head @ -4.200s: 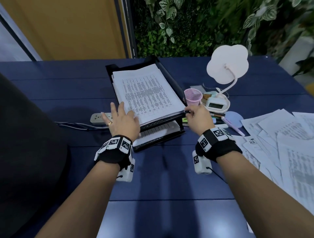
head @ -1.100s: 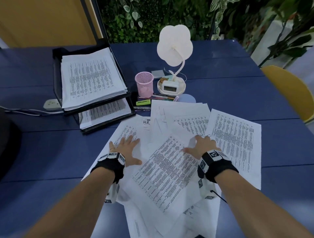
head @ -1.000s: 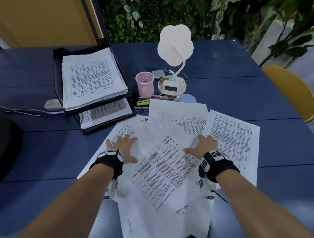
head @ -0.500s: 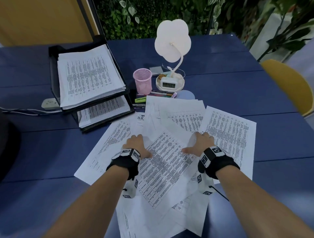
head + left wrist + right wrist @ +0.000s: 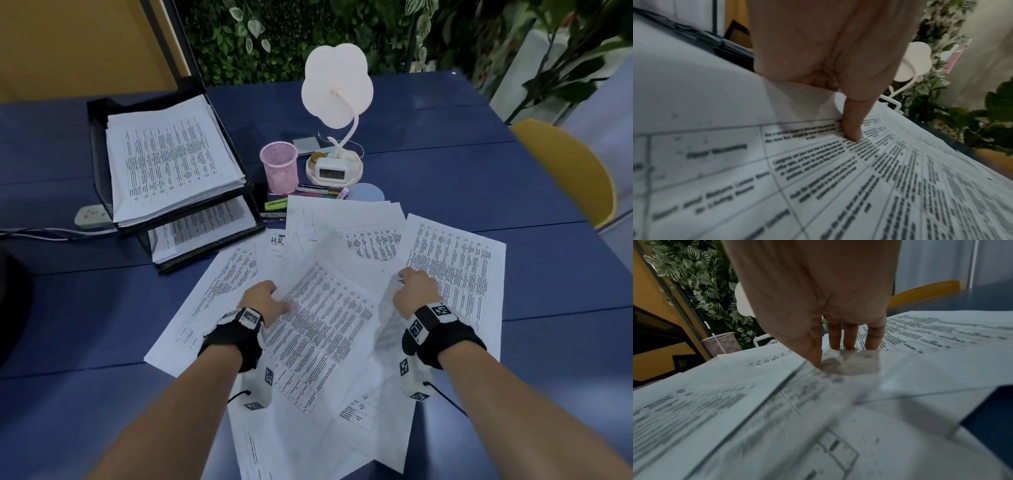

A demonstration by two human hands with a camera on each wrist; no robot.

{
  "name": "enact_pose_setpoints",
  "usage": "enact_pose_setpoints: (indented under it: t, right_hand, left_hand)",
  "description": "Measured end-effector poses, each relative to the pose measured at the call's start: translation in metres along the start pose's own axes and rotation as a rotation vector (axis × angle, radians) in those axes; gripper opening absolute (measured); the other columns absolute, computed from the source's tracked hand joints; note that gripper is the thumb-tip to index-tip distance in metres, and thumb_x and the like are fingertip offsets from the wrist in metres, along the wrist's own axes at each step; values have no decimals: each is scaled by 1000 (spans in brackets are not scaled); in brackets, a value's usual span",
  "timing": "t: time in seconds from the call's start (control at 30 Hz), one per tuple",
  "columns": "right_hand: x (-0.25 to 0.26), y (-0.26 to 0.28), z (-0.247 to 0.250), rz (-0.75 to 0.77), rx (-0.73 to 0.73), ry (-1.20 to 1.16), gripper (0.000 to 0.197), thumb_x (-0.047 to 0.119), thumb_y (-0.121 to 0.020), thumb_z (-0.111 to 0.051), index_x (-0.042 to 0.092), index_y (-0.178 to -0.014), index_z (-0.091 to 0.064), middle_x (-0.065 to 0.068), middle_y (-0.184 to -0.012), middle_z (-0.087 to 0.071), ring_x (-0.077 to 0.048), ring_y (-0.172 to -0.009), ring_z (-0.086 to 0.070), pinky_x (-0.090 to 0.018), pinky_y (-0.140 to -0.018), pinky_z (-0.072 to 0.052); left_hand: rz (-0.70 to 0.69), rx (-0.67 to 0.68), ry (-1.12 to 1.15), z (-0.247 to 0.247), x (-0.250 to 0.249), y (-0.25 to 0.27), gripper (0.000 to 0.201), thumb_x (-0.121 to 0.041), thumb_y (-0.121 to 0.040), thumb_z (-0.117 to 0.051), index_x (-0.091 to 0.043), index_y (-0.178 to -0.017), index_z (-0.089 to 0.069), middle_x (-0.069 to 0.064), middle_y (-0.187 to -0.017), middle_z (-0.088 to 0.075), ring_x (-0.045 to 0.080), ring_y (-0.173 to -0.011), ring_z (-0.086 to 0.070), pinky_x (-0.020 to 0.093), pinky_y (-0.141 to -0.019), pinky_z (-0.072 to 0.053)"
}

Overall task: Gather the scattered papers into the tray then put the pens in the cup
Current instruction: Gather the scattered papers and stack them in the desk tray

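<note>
Several printed papers point(image 5: 452, 260) lie fanned over the blue table in the head view. My left hand point(image 5: 270, 299) pinches the left edge of the top sheets point(image 5: 325, 318), thumb point(image 5: 852, 128) on the print and the fingers curled underneath, hidden. My right hand point(image 5: 409, 286) pinches the right edge, thumb point(image 5: 813, 353) on top and fingers point(image 5: 849, 335) behind the edge. The held sheets bow upward between the hands. The black two-tier tray point(image 5: 99, 144), stacked with papers, stands at the back left. Beside it stands the pink mesh cup point(image 5: 279, 168), with pens point(image 5: 315, 192) lying in front of it.
A white flower-shaped lamp with a small clock point(image 5: 334, 168) stands behind the pens. A power strip point(image 5: 90, 216) with its cable lies left of the tray. A yellow chair point(image 5: 568, 171) stands at the right table edge. Plants line the back.
Both hands slid inward over the pile and went from lying flat on the sheets to pinching their edges. The top sheets now arch up between them.
</note>
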State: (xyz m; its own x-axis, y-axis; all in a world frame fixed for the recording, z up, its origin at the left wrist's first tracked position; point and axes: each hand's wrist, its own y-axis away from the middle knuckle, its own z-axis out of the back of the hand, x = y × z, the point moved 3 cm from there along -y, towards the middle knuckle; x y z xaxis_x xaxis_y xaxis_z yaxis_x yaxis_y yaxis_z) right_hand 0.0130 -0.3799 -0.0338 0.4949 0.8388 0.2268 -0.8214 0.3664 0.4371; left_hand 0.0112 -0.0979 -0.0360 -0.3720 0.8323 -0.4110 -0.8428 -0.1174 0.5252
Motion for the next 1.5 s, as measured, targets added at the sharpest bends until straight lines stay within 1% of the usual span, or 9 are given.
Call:
enact_pose_setpoints:
  t: [0.17,0.4,0.57,0.7,0.87,1.03,1.23,1.4,1.5]
  right_hand:
    - [-2,5,-8,-8,-46,87,48,23,-89,-55,24,-135,-42,-6,-134,-44,-26,-124,-40,-44,-97,-39]
    - [-1,11,-12,-78,-56,16,58,43,-91,-51,11,-137,-35,-11,-138,-41,-30,-127,-39,-44,-97,-40]
    - [5,11,-19,-47,55,-275,37,41,-94,-47,6,-81,-50,-7,-74,-54,-21,-64,-54,-26,-61,-46]
    - [19,16,-26,-45,150,-475,55,48,-94,-43,7,-58,-46,-10,-61,-52,-24,-54,-50,-28,-58,-43]
    - [31,19,-20,9,54,-586,42,21,-88,-58,15,-62,-27,-1,-61,-25,-18,-54,-26,-27,-52,-19]
    - [31,17,-16,-34,58,-469,15,1,-92,-43,2,-78,-50,-12,-82,-49,-27,-84,-51,-27,-66,-35]
    - [30,21,-15,-82,214,-339,27,2,-97,-33,5,-70,-37,-8,-89,-40,-21,-88,-42,-28,-78,-35]
    - [30,25,-13,-101,201,-433,35,3,-97,-36,-7,-129,-45,2,-69,-31,-27,-102,-49,-30,-87,-43]
    - [34,30,-4,-39,214,-357,39,2,-97,-41,0,-136,-43,-14,-108,-54,-28,-128,-42,-24,-98,-35]
  left_hand:
    - [101,-117,206,10,27,-4,58,-20,-81,-73,-10,-128,-42,18,-114,-59,30,-90,-57,37,-80,-50]
    - [41,-219,422,13,44,-1,57,-10,-84,-69,-14,-134,-43,9,-128,-53,18,-91,-45,26,-81,-38]
    - [82,-179,492,12,55,2,57,-29,-87,-67,-20,-135,-40,6,-123,-58,22,-91,-54,31,-86,-45]
    - [1,-130,522,13,55,4,53,-29,-91,-61,-20,-138,-38,-6,-120,-53,18,-98,-55,30,-90,-44]
    - [-53,-50,555,14,58,8,40,-31,-92,-59,-21,-130,-51,0,-120,-64,22,-106,-62,40,-98,-47]
    - [-60,-126,346,20,60,5,33,-31,-96,-51,-13,-123,-59,7,-115,-64,21,-96,-59,27,-82,-45]
    - [-8,-154,315,31,65,-5,47,-34,-99,-44,-7,-138,-43,14,-138,-48,31,-125,-47,39,-105,-38]
    - [-26,-144,332,23,48,-3,38,-22,-100,-41,-4,-134,-39,14,-128,-54,25,-100,-54,30,-85,-42]
    - [-80,-130,289,11,34,-4,48,-9,-98,-42,-8,-144,-27,17,-134,-51,30,-110,-55,35,-92,-45]
